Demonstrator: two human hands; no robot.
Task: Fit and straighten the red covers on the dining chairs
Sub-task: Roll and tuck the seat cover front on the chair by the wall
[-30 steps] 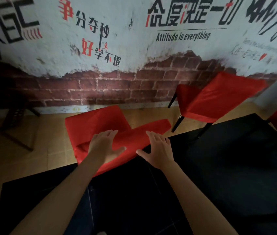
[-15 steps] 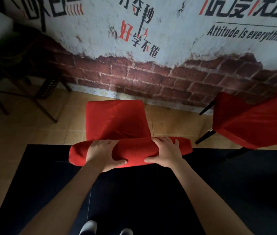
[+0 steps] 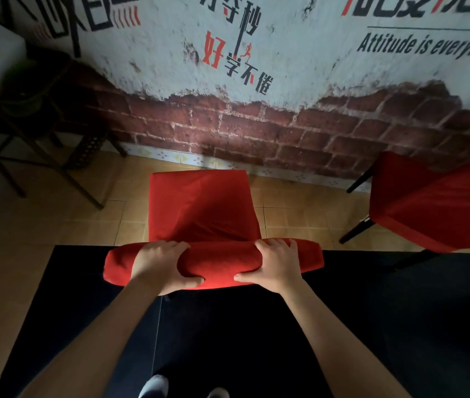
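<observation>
Your left hand (image 3: 162, 267) and right hand (image 3: 274, 265) both grip the near chair's red-covered backrest top (image 3: 216, 267), thumbs near side; second covered chair (image 3: 440, 202) far right

Open floor (image 3: 55, 225) left, second chair (image 3: 435, 205) right

I count two red-covered chairs (image 3: 203, 214) (image 3: 440, 205), two hands (image 3: 162, 264) (image 3: 276, 264) on the nearer one's back, one black mat (image 3: 400, 311), one dark metal stand (image 3: 26, 116) at left, and two shoe tips (image 3: 153, 386) (image 3: 218, 393) below.
</observation>
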